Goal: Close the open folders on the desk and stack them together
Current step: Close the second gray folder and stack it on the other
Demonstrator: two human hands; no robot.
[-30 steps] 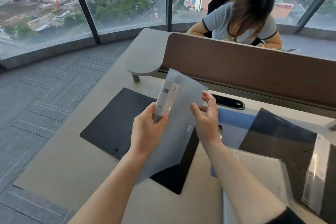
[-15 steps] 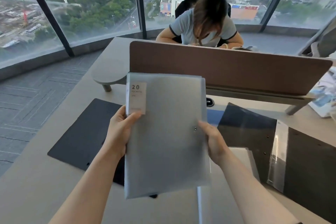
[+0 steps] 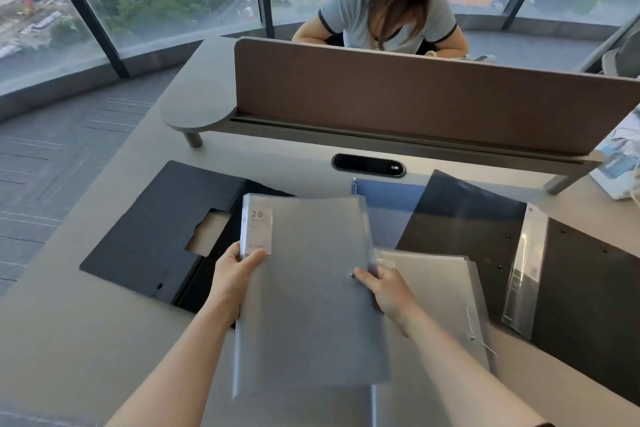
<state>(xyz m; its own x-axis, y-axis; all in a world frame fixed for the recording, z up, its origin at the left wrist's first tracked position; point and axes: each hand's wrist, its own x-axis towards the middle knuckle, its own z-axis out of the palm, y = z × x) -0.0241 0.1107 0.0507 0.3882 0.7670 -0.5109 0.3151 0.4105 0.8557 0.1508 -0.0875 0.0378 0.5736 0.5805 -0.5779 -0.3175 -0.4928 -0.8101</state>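
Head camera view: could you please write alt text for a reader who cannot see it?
Both hands, left hand and right hand, hold a closed grey folder above a desk. Open black folders lie on either side, and another person sits behind a brown divider.

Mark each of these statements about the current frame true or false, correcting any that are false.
1. Both hands hold the grey translucent folder. True: the left hand is at its label edge, the right hand at the opposite edge.
2. The held folder is open. False: it is closed.
3. The black folder on the left lies open on the desk. True.
4. The held folder's label reads 40. False: it reads 20.
5. A dark folder with clear sleeves lies open on the right. True.
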